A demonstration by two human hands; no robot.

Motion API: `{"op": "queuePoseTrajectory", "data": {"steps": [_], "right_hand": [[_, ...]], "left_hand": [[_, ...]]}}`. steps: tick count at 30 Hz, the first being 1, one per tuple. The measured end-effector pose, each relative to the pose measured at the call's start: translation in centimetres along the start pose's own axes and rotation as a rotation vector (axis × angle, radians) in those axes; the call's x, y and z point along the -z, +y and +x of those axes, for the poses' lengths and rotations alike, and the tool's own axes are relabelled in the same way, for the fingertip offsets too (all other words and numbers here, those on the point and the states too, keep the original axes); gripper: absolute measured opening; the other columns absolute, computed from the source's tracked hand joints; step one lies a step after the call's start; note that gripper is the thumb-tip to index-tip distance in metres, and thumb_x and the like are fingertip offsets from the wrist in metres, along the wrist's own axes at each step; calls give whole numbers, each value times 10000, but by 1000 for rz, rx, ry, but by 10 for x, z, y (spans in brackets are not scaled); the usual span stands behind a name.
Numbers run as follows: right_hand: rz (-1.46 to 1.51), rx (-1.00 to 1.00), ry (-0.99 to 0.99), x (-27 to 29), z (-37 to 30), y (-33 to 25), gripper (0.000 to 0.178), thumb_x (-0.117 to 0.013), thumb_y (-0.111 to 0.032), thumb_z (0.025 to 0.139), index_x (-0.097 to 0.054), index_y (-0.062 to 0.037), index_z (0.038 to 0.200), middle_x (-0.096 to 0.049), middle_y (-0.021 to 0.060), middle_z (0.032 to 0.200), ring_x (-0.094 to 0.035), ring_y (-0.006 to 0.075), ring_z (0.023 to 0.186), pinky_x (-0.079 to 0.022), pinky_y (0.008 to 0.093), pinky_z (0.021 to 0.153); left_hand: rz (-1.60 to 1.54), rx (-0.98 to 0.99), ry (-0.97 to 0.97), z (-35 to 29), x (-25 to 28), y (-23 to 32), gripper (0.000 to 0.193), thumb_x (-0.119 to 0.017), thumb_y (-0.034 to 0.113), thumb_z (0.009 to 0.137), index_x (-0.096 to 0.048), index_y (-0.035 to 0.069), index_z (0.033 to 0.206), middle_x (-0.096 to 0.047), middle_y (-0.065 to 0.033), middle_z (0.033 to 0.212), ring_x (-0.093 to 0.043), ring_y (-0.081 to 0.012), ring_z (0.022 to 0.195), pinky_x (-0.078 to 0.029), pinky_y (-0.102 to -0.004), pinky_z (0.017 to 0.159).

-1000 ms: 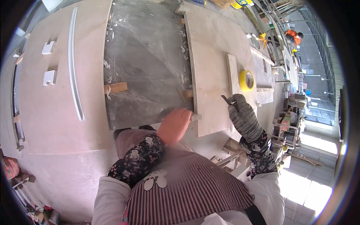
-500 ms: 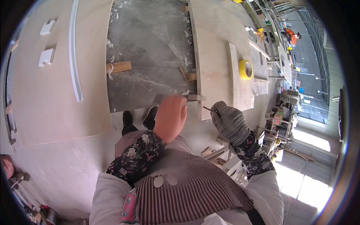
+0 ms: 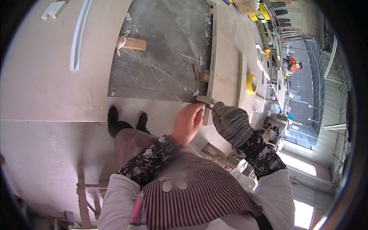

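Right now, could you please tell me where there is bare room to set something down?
The pale left panel is bare between the white strip and the panel's near edge. The right board has a narrower patch left of the wooden batten. Crowded: that board's near corner, at the left hand and right hand.
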State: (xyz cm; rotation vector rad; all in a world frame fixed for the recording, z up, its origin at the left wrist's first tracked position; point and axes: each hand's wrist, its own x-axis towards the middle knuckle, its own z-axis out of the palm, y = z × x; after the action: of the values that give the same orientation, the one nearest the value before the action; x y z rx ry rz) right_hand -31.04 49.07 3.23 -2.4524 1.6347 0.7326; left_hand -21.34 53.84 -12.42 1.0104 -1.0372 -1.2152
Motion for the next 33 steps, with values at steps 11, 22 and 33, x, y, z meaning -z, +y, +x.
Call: {"op": "queuePoseTrajectory", "data": {"steps": [11, 22, 33], "right_hand": [[101, -18, 17, -7, 1, 2, 148, -558, -162, 902, -543, -24, 953, -587, 200, 621, -614, 403, 586, -471, 500, 516], [363, -144, 14, -14, 1, 9, 202, -604, -216, 904, -582, -19, 939, -634, 225, 718, -643, 421, 704, -515, 474, 644], [199, -140, 65, -3, -18, 3, 266, -577, -298, 951, -587, -39, 890, -599, 197, 664, -618, 404, 649, -487, 486, 582]], "left_hand": [[-11, -195, 70, 0, -13, -22, 225, -643, 2, 830, -631, 30, 1052, -663, -144, 943, -645, -344, 844, -528, -417, 719], [-179, -13, 40, -4, -3, -9, 255, -598, -43, 847, -645, 21, 1089, -675, -147, 1010, -672, -292, 913, -551, -346, 758], [-41, -132, 4, 1, -12, -17, 254, -612, -48, 822, -635, 29, 1063, -671, -148, 983, -648, -342, 887, -527, -397, 758]]}}
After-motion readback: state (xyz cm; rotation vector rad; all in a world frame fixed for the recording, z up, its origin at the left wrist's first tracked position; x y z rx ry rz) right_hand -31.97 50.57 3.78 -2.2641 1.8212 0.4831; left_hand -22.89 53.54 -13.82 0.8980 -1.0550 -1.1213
